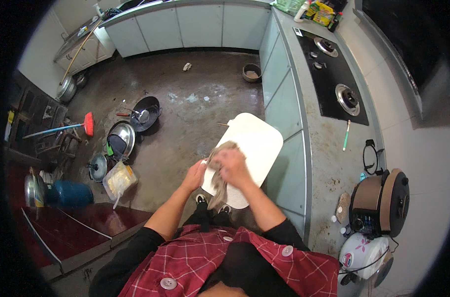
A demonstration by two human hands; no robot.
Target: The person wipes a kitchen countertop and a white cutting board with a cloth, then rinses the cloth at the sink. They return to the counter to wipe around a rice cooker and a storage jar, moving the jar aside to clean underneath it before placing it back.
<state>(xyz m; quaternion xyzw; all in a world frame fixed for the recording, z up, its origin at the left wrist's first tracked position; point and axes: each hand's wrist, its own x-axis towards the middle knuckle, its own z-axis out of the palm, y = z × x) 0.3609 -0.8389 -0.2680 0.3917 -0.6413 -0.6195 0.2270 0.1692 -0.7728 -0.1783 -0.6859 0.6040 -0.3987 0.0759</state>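
Observation:
A cream rectangular board (pixel 255 158) with rounded corners is held tilted in front of my body, above the floor. My left hand (pixel 195 175) is closed on its lower left edge. A greyish-brown cloth (pixel 218 190) lies bunched on the board's left part and hangs down over its bottom edge. My right hand (pixel 232 168) presses this cloth against the board's face, its fingers bent into the fabric. A thin stick (pixel 222 124) pokes out at the board's upper left, partly hidden behind it.
At right, the counter (pixel 320 158) carries a gas hob (pixel 327 74), pressure cooker (pixel 378 203) and toothbrush (pixel 346 135). On the floor at left sit a wok (pixel 148 111), lids (pixel 97 168) and a plastic bag (pixel 120 180), near a red broom (pixel 88 123). A bowl (pixel 252 73) stands by the far cabinets.

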